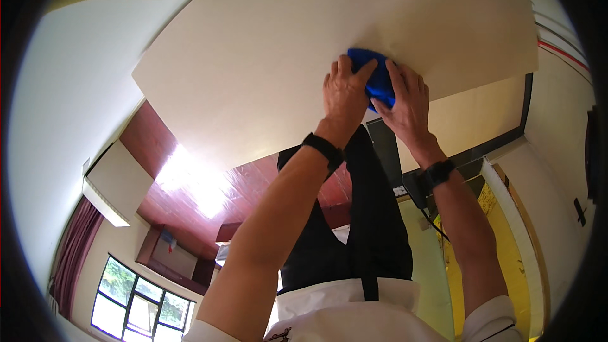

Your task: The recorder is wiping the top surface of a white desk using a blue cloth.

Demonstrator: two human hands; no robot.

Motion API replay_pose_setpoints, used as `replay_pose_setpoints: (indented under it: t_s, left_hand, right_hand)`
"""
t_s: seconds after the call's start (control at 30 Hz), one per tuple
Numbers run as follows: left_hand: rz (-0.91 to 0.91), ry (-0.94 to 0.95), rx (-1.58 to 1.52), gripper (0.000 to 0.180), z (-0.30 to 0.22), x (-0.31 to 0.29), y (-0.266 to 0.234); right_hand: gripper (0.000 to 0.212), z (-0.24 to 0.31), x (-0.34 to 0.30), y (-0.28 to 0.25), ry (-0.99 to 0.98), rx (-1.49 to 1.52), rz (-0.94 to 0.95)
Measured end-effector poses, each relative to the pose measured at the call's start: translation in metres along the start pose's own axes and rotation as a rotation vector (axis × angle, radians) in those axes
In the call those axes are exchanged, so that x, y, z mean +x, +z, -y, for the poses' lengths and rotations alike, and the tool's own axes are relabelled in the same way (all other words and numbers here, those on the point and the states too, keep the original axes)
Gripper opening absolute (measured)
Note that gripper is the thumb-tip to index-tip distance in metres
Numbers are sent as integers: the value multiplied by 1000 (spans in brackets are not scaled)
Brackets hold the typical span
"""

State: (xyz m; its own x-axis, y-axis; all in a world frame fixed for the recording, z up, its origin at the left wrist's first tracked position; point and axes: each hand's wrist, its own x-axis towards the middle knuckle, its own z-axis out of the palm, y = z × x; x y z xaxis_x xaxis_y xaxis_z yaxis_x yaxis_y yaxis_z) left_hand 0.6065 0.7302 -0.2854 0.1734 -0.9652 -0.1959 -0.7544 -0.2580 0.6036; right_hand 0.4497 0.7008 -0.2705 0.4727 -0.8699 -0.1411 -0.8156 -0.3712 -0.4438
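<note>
A small bright blue cloth, folded or bunched up, lies on the pale tabletop near its front edge. My left hand grips its left side, the thumb laid across the top and the other fingers curled. From the right, my right hand holds the cloth between thumb and fingers. Parts of the cloth are hidden under both hands, so its exact shape cannot be made out. Each wrist wears a black band.
Below the table's front edge are my legs in black trousers and a reddish floor. Red and black cables run along the wall at the right. A window and a dark red curtain are at the lower left.
</note>
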Motion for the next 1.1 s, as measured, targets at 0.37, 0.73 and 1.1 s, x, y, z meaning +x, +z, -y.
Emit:
replay_pose_setpoints:
  t_s: [0.37,0.73,1.1]
  left_hand:
    - [74,79,-14,51,-2,0,12]
    - [83,147,-18,31,35,-35,3]
    - [-77,-2,76,29,239,-175,-151]
  right_hand:
    - [63,-22,-4,15,29,82,-55]
    - [69,39,-66,66,236,128,-107]
    - [78,292,-97,173,50,461,173]
